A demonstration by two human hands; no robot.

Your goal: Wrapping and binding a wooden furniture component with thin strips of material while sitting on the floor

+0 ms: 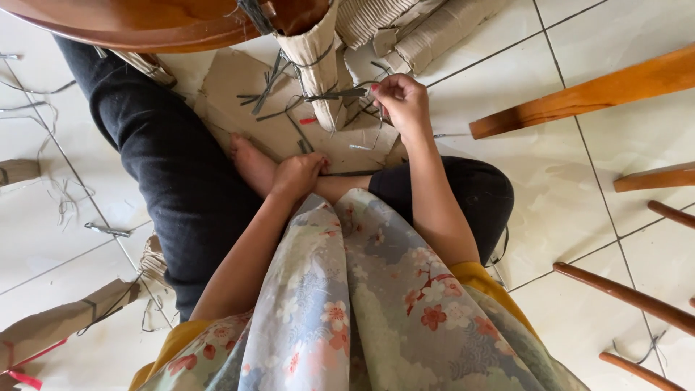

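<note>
I am pinching a grey plastic strap [340, 94] on the cardboard-wrapped leg [318, 65] with my right hand [402, 101], my left hand [297, 174] closing on a strap piece at my foot [253, 163]; freeing it likely needs a firm pull.

The left hand [297, 176] lay curled low, its arm bent inward. The right hand [402, 101] reached forward, fingers pinched together, forearm straight.

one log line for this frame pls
left hand: on floor by foot | right hand: pinching strap on cardboard roll | posture: seated on tiles
</note>
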